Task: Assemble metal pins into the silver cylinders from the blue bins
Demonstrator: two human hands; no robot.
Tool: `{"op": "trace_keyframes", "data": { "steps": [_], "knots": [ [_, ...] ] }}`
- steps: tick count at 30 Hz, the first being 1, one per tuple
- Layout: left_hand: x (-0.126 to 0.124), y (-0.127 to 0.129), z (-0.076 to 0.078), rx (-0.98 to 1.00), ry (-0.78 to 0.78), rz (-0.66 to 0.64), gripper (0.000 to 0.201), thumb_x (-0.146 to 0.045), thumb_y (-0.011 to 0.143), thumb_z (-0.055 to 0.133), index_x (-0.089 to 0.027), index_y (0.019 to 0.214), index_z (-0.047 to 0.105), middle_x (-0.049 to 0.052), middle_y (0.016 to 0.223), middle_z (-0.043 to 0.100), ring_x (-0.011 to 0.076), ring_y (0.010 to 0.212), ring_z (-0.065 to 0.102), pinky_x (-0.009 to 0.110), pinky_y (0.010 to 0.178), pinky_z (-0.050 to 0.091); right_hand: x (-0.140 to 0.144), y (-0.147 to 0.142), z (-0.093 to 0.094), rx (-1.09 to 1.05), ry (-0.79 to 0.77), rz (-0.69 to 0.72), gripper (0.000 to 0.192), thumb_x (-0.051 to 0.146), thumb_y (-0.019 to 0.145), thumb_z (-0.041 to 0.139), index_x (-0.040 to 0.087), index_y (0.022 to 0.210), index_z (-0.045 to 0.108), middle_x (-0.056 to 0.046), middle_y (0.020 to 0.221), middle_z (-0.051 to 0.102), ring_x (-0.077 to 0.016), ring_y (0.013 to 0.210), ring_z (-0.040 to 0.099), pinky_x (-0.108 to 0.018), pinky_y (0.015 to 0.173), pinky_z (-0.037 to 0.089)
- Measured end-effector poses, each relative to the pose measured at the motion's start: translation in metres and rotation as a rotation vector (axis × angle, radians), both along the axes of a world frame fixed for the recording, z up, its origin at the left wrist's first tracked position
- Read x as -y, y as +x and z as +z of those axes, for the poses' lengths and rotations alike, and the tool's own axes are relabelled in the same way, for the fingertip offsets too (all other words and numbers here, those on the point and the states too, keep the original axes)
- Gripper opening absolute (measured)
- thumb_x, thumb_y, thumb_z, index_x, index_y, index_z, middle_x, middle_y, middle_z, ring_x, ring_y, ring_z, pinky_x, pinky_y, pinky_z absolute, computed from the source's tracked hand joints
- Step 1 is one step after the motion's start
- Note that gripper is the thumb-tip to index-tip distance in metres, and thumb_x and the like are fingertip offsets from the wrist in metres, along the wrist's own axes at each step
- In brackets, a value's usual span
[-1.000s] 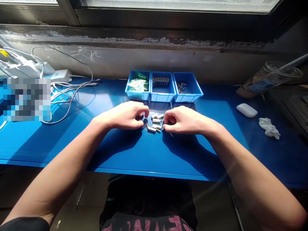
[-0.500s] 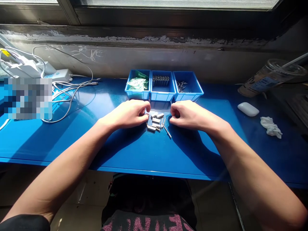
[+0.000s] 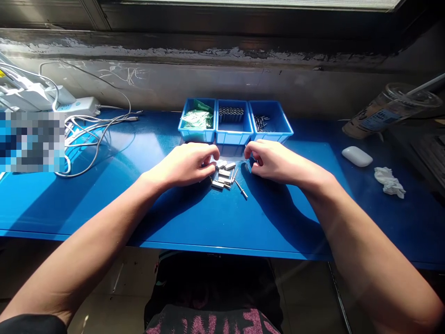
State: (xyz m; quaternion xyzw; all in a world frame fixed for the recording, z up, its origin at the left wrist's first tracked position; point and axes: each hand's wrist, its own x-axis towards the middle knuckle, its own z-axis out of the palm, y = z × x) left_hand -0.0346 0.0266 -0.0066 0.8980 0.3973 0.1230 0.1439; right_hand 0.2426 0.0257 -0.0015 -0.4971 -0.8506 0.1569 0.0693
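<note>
**Blue tabletop by the window, both hands at a small heap of metal parts**

Sunlit from the window above, the blue tabletop (image 3: 104, 208) runs along a worn grey wall. At its middle lies a small heap of short metal sleeves (image 3: 222, 174), with a thin pin (image 3: 241, 189) lying just beside them toward the person.

The left hand (image 3: 184, 164) rests on the tabletop against the left edge of the heap, its fingers curled in and thumb and forefinger pinched together at the sleeves; what, if anything, it grips is too small to tell. The right hand (image 3: 274, 161) sits just right of the heap, fingers curled tight into a loose fist, thumb pressed to the fingertips; whether it holds a part cannot be told.

Behind the hands stand three blue bins in a row: the left bin (image 3: 196, 134) holds green-and-white packets, the middle bin (image 3: 233, 137) a row of sleeves, the right bin (image 3: 274, 134) loose pins.

Far left lie white cables (image 3: 93, 134) and a power strip (image 3: 81, 105). At the right are a white case (image 3: 356, 156), a crumpled tissue (image 3: 388, 181) and a plastic cup (image 3: 385, 111) lying on its side.
</note>
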Motion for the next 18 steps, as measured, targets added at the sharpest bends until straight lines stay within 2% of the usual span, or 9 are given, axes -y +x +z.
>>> {"op": "trace_keyframes", "data": {
  "steps": [4, 8, 12, 15, 18],
  "knots": [
    [0.002, 0.004, -0.001, 0.143, 0.08, -0.025, 0.021, -0.025, 0.094, 0.06, -0.016, 0.11, 0.071, 0.004, 0.091, 0.073, 0.0154, 0.077, 0.063, 0.026, 0.067, 0.045, 0.0, 0.007, 0.001, 0.056, 0.041, -0.091, 0.034, 0.018, 0.083, 0.062, 0.021, 0.116, 0.068, -0.01, 0.108, 0.068, -0.0241, 0.088, 0.065, -0.032, 0.074, 0.05],
    [0.004, 0.006, -0.004, 0.213, 0.18, -0.059, 0.019, -0.024, 0.096, 0.058, -0.014, 0.106, 0.072, 0.005, 0.088, 0.073, 0.015, 0.074, 0.064, 0.026, 0.069, 0.048, -0.001, 0.012, 0.004, 0.076, -0.027, -0.15, 0.039, 0.016, 0.08, 0.064, 0.021, 0.119, 0.067, -0.006, 0.093, 0.072, -0.0222, 0.079, 0.067, -0.03, 0.067, 0.048],
    [0.004, 0.007, -0.008, 0.217, 0.199, -0.1, 0.018, -0.023, 0.096, 0.061, -0.015, 0.108, 0.071, 0.004, 0.089, 0.075, 0.0148, 0.073, 0.064, 0.026, 0.068, 0.049, -0.001, 0.011, 0.006, 0.06, -0.084, -0.143, 0.041, 0.013, 0.081, 0.06, 0.022, 0.121, 0.068, -0.002, 0.087, 0.073, -0.0187, 0.071, 0.065, -0.028, 0.063, 0.045],
    [0.004, 0.008, -0.009, 0.211, 0.195, -0.102, 0.018, -0.023, 0.097, 0.061, -0.015, 0.108, 0.072, 0.004, 0.088, 0.075, 0.0147, 0.072, 0.064, 0.026, 0.067, 0.049, -0.002, 0.01, 0.006, 0.064, -0.073, -0.118, 0.042, 0.015, 0.081, 0.061, 0.022, 0.122, 0.069, -0.004, 0.093, 0.074, -0.0201, 0.076, 0.066, -0.028, 0.063, 0.045],
    [0.004, 0.008, -0.009, 0.218, 0.19, -0.1, 0.018, -0.023, 0.096, 0.062, -0.015, 0.108, 0.072, 0.004, 0.087, 0.074, 0.0147, 0.072, 0.064, 0.026, 0.067, 0.049, -0.003, 0.014, 0.007, 0.116, -0.037, -0.146, 0.045, 0.022, 0.081, 0.065, 0.02, 0.126, 0.068, -0.01, 0.106, 0.074, -0.0255, 0.09, 0.069, -0.031, 0.071, 0.049]
  ]
}}
